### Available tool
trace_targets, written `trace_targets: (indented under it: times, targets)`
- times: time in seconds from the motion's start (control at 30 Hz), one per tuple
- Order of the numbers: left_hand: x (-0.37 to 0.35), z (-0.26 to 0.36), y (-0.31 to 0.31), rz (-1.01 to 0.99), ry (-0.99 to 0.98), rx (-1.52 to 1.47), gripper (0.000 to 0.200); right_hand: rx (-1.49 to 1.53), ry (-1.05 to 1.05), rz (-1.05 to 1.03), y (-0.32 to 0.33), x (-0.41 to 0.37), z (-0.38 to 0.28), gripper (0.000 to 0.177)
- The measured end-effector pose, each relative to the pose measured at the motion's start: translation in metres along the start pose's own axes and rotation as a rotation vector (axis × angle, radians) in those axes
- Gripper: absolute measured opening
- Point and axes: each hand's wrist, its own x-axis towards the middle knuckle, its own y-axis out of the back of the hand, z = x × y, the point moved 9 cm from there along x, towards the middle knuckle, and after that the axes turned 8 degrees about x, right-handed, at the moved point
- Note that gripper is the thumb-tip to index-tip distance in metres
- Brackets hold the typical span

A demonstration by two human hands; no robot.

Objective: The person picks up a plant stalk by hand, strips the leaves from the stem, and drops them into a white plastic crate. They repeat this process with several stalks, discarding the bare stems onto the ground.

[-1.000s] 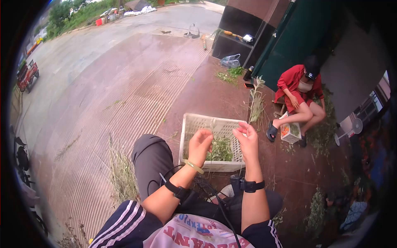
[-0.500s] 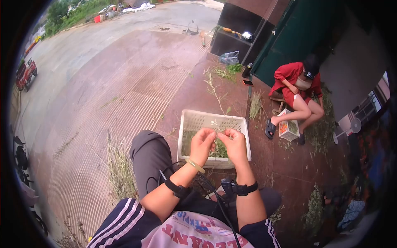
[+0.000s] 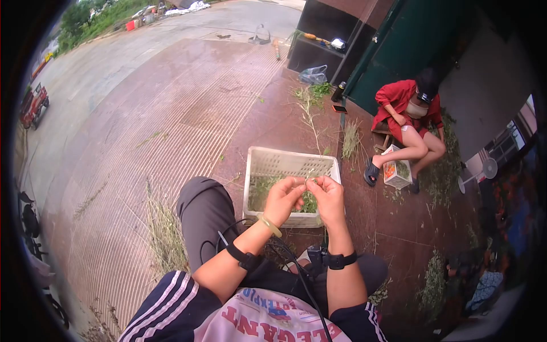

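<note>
Both hands meet over the basket, fingertips close together: the left hand bends its thumb and forefinger into a pinch at a small leafy sprig, and the right hand pinches at the same sprig from its own side, the exact hold of each partly hidden by the fingers. Farthest left, a red vehicle stands at the edge of the paved ground. Nearer, a bundle of dry stalks lies beside the wearer's bent knee. A yellowish bracelet circles the left wrist. Under the hands sits the white basket of perforated plastic, with loose green leaves in it. Beyond its far rim shows a thin branching stem; whether it reaches the hands cannot be told. Farther off lie a clear plastic bag and some green plants, then a dark bottle and a phone on the floor. Right of the basket is a tuft of stalks. Past it, another person in red sits low, a small white crate between the feet holding orange and green pieces. Farther right stands a white fan.
</note>
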Motion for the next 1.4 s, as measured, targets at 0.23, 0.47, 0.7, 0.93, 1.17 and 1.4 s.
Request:
trace_targets:
  times: [0.23, 0.47, 0.7, 0.93, 1.17, 1.4]
  targets:
    - [-0.002, 0.006, 0.001, 0.036, -0.005, -0.044, 0.008, -0.089, -0.034, 0.029, 0.002, -0.005, -0.003, 0.012]
    - [0.008, 0.004, 0.033, 0.182, -0.047, -0.042, 0.008, -0.14, 0.025, 0.189, 0.046, -0.003, 0.008, 0.013]
    - [0.001, 0.003, 0.003, 0.043, -0.011, -0.008, 0.008, 0.079, -0.267, 0.026, 0.006, -0.007, 0.003, 0.015]
    - [-0.001, -0.004, -0.004, -0.039, 0.017, 0.042, 0.008, 0.179, -0.332, -0.03, 0.002, -0.009, 0.015, 0.013]
    - [-0.006, 0.011, -0.006, 0.032, -0.028, 0.275, 0.008, 0.196, -0.271, 0.09, 0.008, -0.012, 0.016, 0.01]
    - [-0.007, -0.035, 0.026, 0.143, 0.134, 0.371, 0.01, 0.377, 0.031, 0.24, 0.06, 0.007, -0.044, 0.013]
